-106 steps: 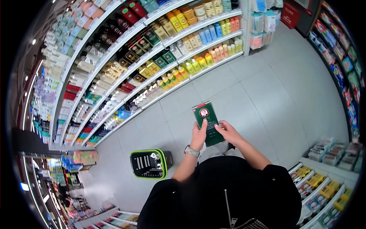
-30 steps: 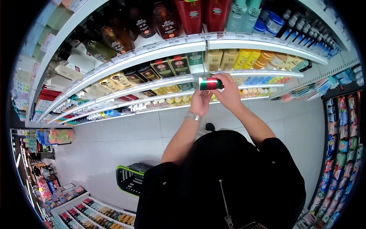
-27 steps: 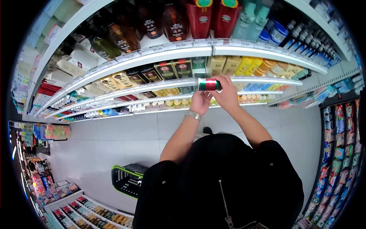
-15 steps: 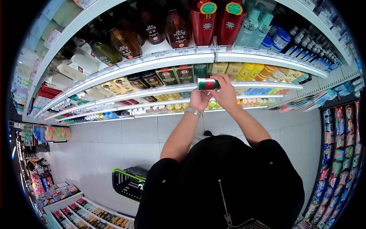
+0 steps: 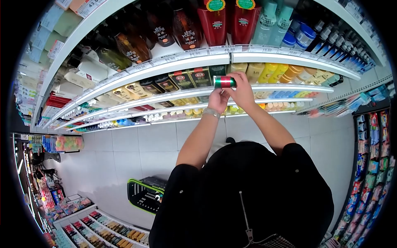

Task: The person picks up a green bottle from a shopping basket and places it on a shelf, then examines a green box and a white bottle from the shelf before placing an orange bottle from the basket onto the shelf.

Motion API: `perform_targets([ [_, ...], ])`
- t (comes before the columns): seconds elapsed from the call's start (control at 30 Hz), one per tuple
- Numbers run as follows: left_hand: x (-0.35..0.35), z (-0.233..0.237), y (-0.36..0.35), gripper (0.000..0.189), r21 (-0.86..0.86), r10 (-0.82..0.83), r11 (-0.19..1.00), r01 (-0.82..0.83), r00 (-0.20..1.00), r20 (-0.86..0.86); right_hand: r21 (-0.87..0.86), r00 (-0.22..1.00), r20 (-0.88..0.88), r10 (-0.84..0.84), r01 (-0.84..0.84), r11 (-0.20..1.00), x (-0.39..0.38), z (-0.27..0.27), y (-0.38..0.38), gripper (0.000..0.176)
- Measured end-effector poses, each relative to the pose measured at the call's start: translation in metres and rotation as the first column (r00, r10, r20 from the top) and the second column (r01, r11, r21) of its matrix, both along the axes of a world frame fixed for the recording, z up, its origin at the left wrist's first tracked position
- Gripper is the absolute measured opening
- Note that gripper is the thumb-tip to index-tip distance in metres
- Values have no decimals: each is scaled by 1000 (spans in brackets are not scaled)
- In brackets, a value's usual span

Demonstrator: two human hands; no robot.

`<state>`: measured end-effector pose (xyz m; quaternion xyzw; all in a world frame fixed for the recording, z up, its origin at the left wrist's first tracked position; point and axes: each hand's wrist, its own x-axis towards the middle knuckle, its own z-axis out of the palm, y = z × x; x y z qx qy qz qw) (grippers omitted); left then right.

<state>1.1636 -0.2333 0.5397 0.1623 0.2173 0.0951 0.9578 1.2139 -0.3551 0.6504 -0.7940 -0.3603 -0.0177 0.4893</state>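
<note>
Head view: both hands (image 5: 231, 93) raised, gripping green box (image 5: 224, 82) at shelf (image 5: 165, 68)

Item: dark green rectangular carton (image 5: 224, 82) with a red band across it
Pose: tipped level, one short end towards the camera
Place: raised at the white shelf (image 5: 157, 93), just beside a row of matching green cartons (image 5: 194, 77)
Hold: gripped between left hand (image 5: 218, 100) and right hand (image 5: 241, 89)

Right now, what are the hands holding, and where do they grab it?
A green box, up by the shelf. The left hand holds it from below; the right hand grips its right side.
</note>
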Motion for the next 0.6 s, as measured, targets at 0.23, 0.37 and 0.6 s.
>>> perform_targets([
  [0.23, -34, 6, -25, 37, 209, -121, 967, 144, 986, -118, -45, 998, 38, 58, -57, 997, 22, -8, 5, 48],
  [0.37, -65, -14, -31, 52, 264, -191, 936, 232, 967, -170, -67, 997, 45, 55, -52, 996, 30, -10, 10, 51],
  [0.6, -98, -17, -33, 38, 229, -105, 955, 188, 938, -331, -170, 996, 55, 74, -64, 983, 44, -15, 24, 52],
])
